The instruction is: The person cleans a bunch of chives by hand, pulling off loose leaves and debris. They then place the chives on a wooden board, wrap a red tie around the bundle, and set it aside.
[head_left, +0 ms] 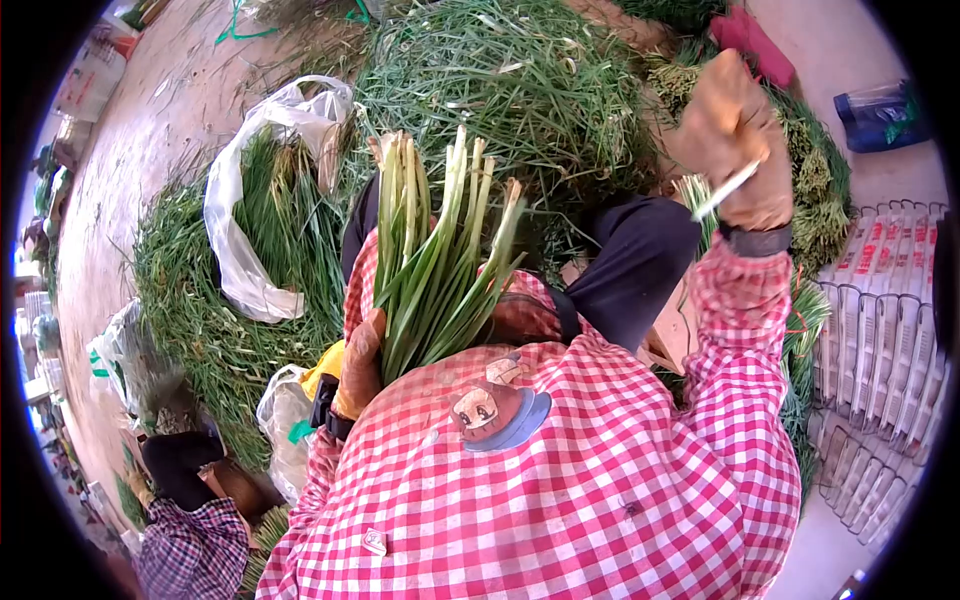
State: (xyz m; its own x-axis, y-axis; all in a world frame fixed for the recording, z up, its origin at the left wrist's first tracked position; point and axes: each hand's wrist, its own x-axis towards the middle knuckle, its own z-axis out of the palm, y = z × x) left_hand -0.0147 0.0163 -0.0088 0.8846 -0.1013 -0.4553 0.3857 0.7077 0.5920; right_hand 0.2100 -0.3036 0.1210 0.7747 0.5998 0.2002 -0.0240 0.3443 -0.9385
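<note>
My left hand [362, 365], in a brown glove, is wrapped round the lower part of a bunch of green stalks [435, 260] in front of my chest. The pale cut ends of the bunch point up and away from me. My right hand [745, 150], gloved too, is raised at the right, its fingers closed and somewhat blurred. A pale stalk piece [728, 190] sticks out from it, down and to the left. The two hands are far apart.
A large heap of loose green stalks [500, 90] lies beyond my knees, with another pile [180, 260] and a white plastic bag [235, 230] at the left. Wire racks [880, 340] and a dark blue object [880, 118] are at the right. Another person [190, 530] sits at the lower left.
</note>
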